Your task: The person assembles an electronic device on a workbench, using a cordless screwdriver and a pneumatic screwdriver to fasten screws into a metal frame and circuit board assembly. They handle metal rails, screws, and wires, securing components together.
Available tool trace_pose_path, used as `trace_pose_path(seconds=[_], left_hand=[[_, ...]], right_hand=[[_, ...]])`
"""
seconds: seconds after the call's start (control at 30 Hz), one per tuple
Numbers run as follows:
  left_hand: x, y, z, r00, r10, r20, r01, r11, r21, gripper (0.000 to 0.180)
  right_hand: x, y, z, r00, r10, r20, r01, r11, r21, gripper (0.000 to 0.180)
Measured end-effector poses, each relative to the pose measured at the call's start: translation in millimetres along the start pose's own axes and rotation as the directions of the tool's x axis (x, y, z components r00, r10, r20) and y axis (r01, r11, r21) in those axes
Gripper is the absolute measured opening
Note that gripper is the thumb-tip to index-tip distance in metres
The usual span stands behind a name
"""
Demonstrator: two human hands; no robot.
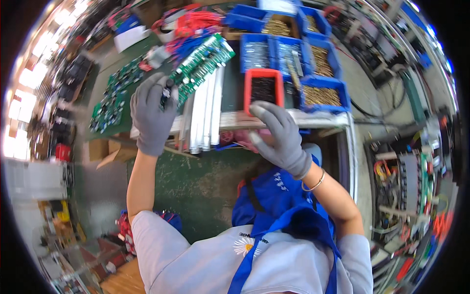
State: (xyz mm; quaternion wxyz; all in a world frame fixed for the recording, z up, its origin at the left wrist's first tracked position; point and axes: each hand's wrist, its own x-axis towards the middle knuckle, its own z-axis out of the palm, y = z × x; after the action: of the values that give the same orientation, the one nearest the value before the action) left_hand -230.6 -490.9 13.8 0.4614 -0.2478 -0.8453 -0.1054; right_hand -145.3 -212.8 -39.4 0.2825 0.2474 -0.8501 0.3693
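Note:
A grey work glove covers my left hand (155, 110), whose fingers are closed on the lower-left end of a long green circuit board (204, 62) with many small components. The board slants up and to the right, above several white metal strips (205, 110) at the bench edge. My right hand (281, 137), gloved too, is at the near edge of a red bin (248, 88) of small dark parts. Its thumb and fingers are apart, with nothing visible between them. Whether a fingertip touches the bin's rim I cannot tell.
More green circuit boards (107, 110) lie on the bench at left. Blue bins (344, 95) of brass-coloured and silver parts stand behind and right of the red bin. Red and blue bundles (198, 22) lie at the back. An open cardboard box (115, 149) sits below the bench.

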Motion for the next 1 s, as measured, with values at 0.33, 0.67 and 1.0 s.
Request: trace_pose_path(seconds=[0.33, 0.67, 1.0], left_hand=[[84, 227, 34, 0.742, 0.636, 0.215, -0.083, 0.404, -0.911, 0.034], [83, 411, 28, 0.625, 0.751, 0.213, 0.421, -0.095, -0.902, 0.047], [45, 455, 21, 0.545, 0.799, 0.256, 0.484, -0.050, -0.873, 0.030]], right_hand=[[-77, -45, -210, 0.883, 0.267, 0.386, 0.043, 0.773, -0.633, 0.016], [-195, -224, -372, 0.540, 0.730, -0.418, -0.836, 0.405, -0.371, 0.030], [-239, -194, -471, 0.360, 0.618, -0.699, -0.910, 0.069, -0.408, 0.028]])
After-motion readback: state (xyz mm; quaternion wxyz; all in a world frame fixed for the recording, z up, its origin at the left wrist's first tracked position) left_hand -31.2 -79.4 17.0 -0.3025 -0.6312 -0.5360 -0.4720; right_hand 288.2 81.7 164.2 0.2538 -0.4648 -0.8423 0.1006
